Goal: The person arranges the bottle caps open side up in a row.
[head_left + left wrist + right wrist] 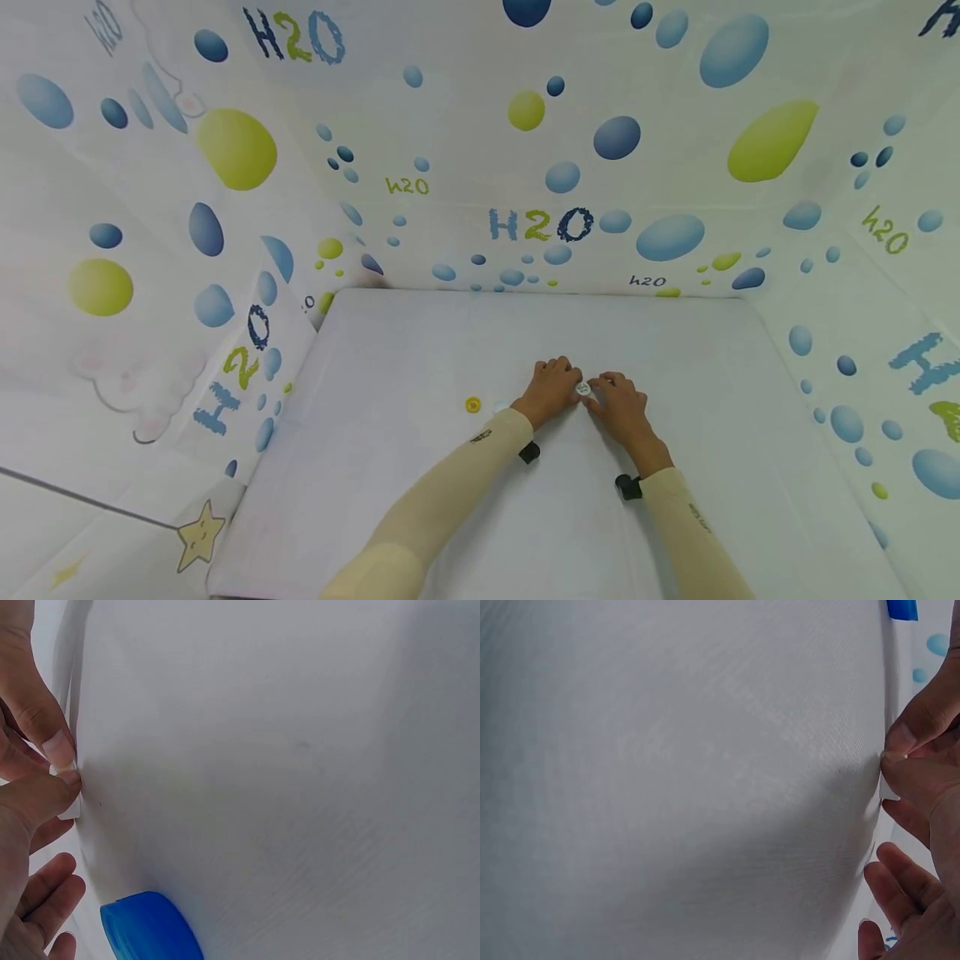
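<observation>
My left hand (pixel 553 388) and right hand (pixel 619 408) meet over the white table, to the right of its middle. Between them is a small round white cap (pixel 583 388) with dark printing on top. Both thumbs press close together at the white cap (pixel 69 808) in the left wrist view, and each hand pinches it. Much of the cap (pixel 889 787) is hidden by the fingers in the right wrist view. The other fingers of each hand stand loosely apart from it. A blue bottle cap (pixel 150 927) lies on the table near my left hand.
A yellow cap (pixel 472 404) lies left of my hands. Close by it, a pale whitish piece (pixel 500 407) is partly covered by my left forearm. The white table (pixel 420 350) is enclosed by printed cloth walls (pixel 457 225) at the back and sides.
</observation>
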Tool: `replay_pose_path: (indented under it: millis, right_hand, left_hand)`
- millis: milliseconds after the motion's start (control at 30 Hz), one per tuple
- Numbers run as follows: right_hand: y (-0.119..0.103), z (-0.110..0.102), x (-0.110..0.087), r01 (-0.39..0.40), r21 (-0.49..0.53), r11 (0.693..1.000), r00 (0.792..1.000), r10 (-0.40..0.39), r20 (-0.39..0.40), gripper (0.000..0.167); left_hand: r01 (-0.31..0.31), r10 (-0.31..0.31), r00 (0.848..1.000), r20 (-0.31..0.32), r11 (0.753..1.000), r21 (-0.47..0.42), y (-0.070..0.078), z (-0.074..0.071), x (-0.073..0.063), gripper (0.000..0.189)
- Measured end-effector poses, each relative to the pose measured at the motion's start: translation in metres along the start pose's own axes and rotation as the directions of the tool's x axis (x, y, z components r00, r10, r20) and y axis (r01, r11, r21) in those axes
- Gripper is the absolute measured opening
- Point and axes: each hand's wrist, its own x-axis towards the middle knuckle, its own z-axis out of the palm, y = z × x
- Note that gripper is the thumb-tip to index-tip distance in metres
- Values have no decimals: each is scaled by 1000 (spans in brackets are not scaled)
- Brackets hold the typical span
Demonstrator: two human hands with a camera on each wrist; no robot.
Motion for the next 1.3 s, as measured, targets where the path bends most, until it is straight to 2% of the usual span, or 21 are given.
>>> replay_pose_path:
  millis: [500, 1033, 1300]
  right_hand:
    - [-1, 0, 0, 36, -6, 999, 999, -36, -33, 35]
    - [3, 1, 3, 50, -21, 999, 998, -51, -43, 36]
    - [-3, -4, 0, 47, 23, 999, 997, -46, -59, 33]
  left_hand:
    - [10, -10, 1000, 14, 1000, -3, -1, -2, -2, 34]
    - [-2, 2, 1000, 5, 998, -58, -7, 0, -7, 38]
    - [-1, -3, 998, -56, 997, -74, -6, 0, -12, 33]
